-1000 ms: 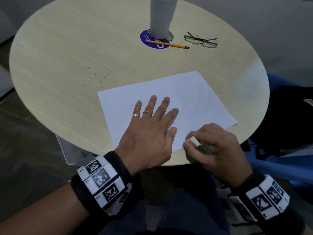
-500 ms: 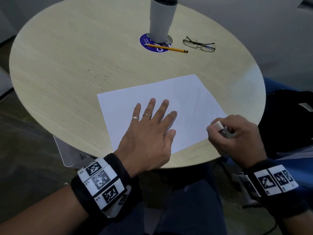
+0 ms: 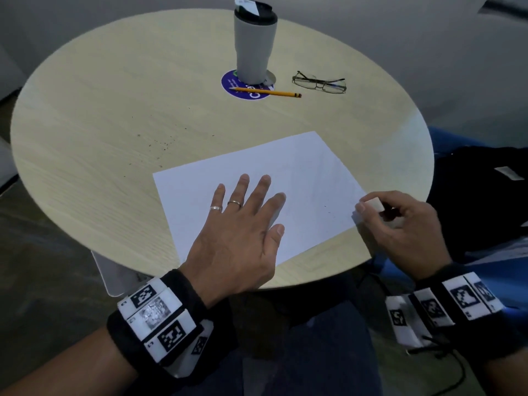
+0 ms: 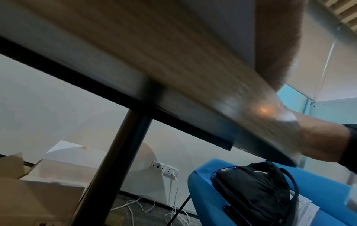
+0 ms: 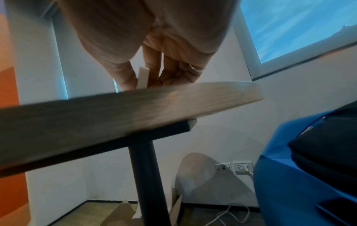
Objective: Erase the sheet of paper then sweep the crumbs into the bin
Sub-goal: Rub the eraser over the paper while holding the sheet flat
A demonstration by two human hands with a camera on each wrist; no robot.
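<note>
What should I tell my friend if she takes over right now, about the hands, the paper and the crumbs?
Left hand: flat, fingers spread, pressing the white sheet of paper onto the round pale wooden table.
Right hand: pinches the small white block eraser at the sheet's right corner.
Done: the sheet looks almost blank; only a few faint specks show near the eraser.
Left: dark eraser crumbs lie scattered on the table, left of the sheet and beyond it. Sweep them into the bin; probably the pale container edge under the table's near-left rim, though I cannot be sure.
</note>
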